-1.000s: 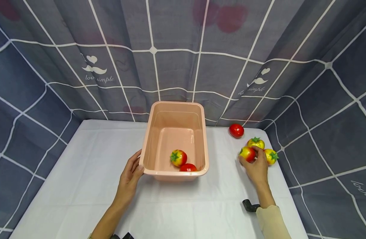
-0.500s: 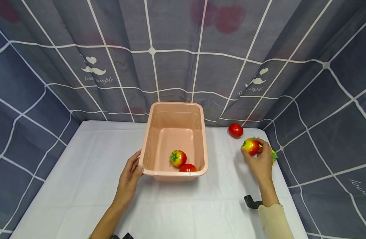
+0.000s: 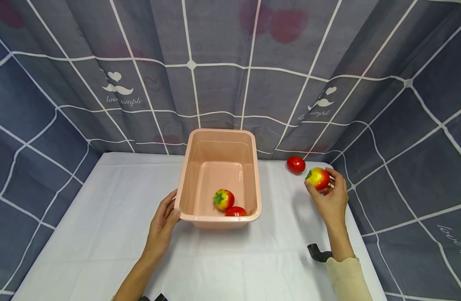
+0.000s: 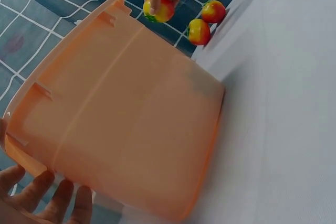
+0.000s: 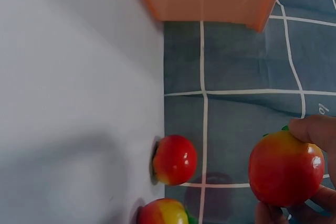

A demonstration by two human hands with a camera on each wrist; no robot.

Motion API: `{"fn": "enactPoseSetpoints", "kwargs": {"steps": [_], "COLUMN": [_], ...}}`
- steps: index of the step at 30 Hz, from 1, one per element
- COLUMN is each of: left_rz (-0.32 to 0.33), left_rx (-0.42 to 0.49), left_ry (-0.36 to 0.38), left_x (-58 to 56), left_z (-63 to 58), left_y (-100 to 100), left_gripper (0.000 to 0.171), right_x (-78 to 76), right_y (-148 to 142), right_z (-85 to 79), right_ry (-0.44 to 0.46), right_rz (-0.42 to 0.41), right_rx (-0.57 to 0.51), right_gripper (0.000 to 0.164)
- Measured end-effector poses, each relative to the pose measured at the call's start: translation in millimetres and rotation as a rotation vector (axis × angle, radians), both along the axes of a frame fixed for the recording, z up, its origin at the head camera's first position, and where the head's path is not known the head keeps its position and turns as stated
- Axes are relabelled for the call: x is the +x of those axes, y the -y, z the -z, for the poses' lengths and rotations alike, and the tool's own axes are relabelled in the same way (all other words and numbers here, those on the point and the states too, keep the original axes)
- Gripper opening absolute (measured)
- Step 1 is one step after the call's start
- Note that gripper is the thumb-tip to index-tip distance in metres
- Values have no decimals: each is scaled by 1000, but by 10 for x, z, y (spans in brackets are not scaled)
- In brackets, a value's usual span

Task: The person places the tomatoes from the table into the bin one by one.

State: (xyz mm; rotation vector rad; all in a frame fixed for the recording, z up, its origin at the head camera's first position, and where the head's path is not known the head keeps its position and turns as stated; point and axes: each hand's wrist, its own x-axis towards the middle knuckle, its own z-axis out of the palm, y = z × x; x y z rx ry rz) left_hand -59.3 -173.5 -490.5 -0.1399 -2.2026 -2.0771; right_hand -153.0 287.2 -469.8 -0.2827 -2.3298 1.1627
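Observation:
A red and yellow toy tomato (image 3: 318,179) with green leaves is held in my right hand (image 3: 334,202), between thumb and fingers, above the table's right side. The right wrist view shows that tomato (image 5: 286,169) up close. My left hand (image 3: 164,219) touches the outside of a peach-coloured plastic basin (image 3: 257,184) at its front left corner, fingers spread along the wall. A red and yellow tomato (image 3: 224,199) and a red one (image 3: 236,211) lie inside the basin. Two more tomatoes (image 4: 199,32) show on the table in the left wrist view; my right hand largely hides them in the head view.
A red tomato (image 3: 296,165) lies near the table's back edge, right of the basin. White cloth covers the table (image 3: 113,217). Grey checked curtains (image 3: 155,83) hang close behind it and along both sides. A black wrist mount (image 3: 318,253) sticks out beside the right forearm.
My right hand has taken hold of a red and yellow tomato and raised it off the table, moving slightly rightward and toward the back. The left hand and basin stay put.

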Motion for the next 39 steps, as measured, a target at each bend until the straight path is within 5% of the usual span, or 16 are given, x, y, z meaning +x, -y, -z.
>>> {"fn": "enactPoseSetpoints", "kwargs": {"steps": [39], "left_rz": [6], "left_rx": [41], "left_ry": [9], "left_x": [-13], "left_z": [5], "left_y": [7], "left_gripper": [54], "right_x": [-88], "right_y": [650], "right_z": [-251], "right_ry": [-76], "right_rz": [-176], "right_rx": [-79], "right_gripper": [73]}}
